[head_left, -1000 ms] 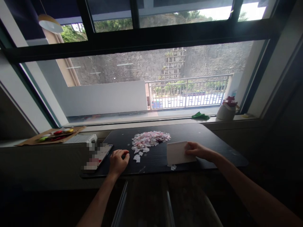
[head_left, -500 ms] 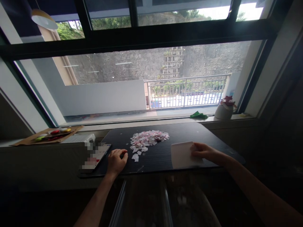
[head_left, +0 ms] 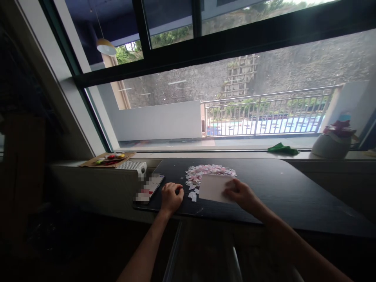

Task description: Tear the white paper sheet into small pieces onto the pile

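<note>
A thin white card (head_left: pixel 215 188) with rounded corners is gripped at its right edge by my right hand (head_left: pixel 239 192). The card's upper edge overlaps the near side of a heap of small white and pink paper scraps (head_left: pixel 207 171) on the dark tabletop (head_left: pixel 264 188). My left hand (head_left: pixel 172 196) rests curled on the table left of a few loose scraps (head_left: pixel 192 195). Its fingers bend inward toward the thumb; whether anything is inside them is hidden. Just left of this hand lies a phone (head_left: pixel 151 188), its screen partly blurred out.
Along the windowsill are a green cloth (head_left: pixel 282 149) and a pale rounded pot (head_left: pixel 333 145) with a red top. At the left, a white ridged box (head_left: pixel 132 168) stands beside a brown paper sheet (head_left: pixel 88 161) bearing colourful pieces. A large window rises behind the table.
My right hand has carried the card leftward to the heap's near edge. My left hand keeps its curled pose beside the phone. The view has turned to the right and tilted.
</note>
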`<action>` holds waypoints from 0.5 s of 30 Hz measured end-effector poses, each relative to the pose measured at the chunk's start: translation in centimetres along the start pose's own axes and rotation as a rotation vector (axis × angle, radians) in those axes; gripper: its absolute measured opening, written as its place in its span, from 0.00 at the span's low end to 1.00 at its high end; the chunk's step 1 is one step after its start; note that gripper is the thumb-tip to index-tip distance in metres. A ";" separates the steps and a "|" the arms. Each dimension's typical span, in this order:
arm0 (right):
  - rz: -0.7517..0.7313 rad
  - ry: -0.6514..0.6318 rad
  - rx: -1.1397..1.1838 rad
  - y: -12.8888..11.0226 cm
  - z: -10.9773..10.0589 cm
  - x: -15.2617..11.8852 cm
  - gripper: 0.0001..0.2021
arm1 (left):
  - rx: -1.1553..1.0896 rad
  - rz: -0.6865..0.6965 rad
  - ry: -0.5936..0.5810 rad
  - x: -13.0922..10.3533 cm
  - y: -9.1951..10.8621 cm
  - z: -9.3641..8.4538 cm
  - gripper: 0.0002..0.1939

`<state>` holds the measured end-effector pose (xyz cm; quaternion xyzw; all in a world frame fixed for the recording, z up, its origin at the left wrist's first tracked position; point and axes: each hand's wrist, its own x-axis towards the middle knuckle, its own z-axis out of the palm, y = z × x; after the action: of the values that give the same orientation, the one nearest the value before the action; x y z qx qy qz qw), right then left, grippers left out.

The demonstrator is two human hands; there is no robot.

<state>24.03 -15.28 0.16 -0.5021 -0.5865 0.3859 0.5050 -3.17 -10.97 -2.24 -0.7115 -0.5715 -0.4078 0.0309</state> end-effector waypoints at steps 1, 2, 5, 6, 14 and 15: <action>-0.003 -0.010 -0.012 -0.2 0.8 0.2 0.13 | -0.004 -0.003 -0.004 0.0 0.0 0.0 0.07; -0.007 -0.016 -0.032 -0.4 1.4 0.3 0.12 | -0.008 -0.006 -0.006 0.0 0.1 0.0 0.07; -0.013 -0.001 -0.158 -1.0 1.3 0.1 0.09 | -0.018 -0.008 -0.006 0.0 0.2 -0.1 0.07; -0.013 0.016 -0.213 -1.2 0.8 -0.1 0.09 | -0.019 -0.006 -0.007 0.0 0.2 -0.1 0.07; 0.055 0.050 -0.135 -2.1 -1.1 -0.9 0.12 | 0.017 -0.023 -0.034 0.0 0.5 -0.2 0.06; 0.051 0.047 -0.131 -2.0 -0.7 -0.7 0.11 | 0.020 -0.021 -0.033 0.0 0.5 -0.2 0.06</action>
<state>24.35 -16.42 2.07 -0.5579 -0.5854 0.3474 0.4747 -2.86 -11.28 -1.88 -0.7117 -0.5833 -0.3906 0.0240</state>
